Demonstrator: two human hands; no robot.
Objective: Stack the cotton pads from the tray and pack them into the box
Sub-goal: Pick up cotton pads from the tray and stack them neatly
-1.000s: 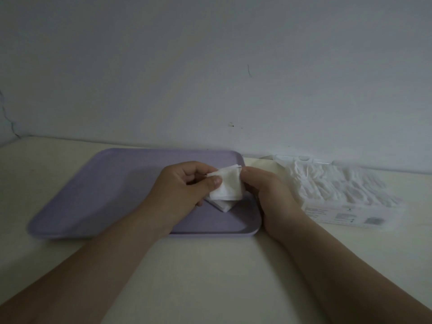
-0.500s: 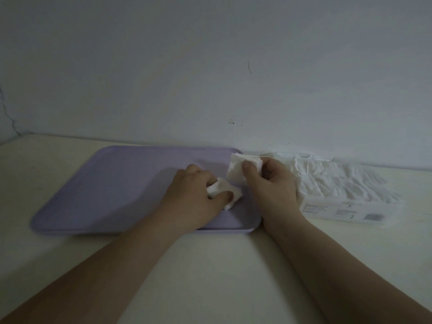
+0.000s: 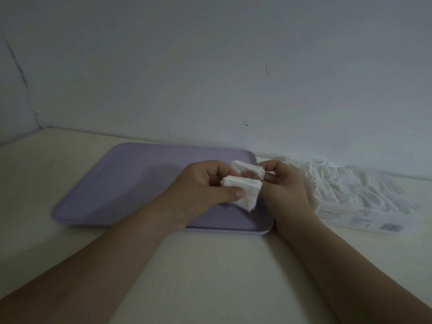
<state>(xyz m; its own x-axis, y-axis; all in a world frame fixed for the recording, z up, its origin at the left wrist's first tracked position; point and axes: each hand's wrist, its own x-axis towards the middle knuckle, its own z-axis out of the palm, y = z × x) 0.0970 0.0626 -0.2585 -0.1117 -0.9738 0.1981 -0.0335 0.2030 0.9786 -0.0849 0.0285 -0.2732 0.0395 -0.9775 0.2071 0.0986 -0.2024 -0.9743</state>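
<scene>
In the head view, the left hand (image 3: pixel 203 190) pinches the lower bundle of cotton pads (image 3: pixel 245 195) between thumb and curled fingers. The right hand (image 3: pixel 287 185) grips the upper bundle (image 3: pixel 247 170) with its fingertips, just behind the first bundle and almost touching it. Both bundles are lifted above the corner of the tray (image 3: pixel 117 183) that lies under the hands. The box (image 3: pixel 374 216) stands just beyond the right hand, on its outer side, and already looks full of pads.

I think the main risk is in joining the two bundles. The pads are thin and soft, and each bundle is held only at one edge. If the edges do not meet squarely, some sheets may slide out or fan open and fall on the tray. A crooked stack would probably also catch on the box opening.

Half a second ago the left hand was low, pressing its pads on the tray, and the right hand held its pads apart and further back. Now the left hand has risen and the two bundles are brought close together.
</scene>
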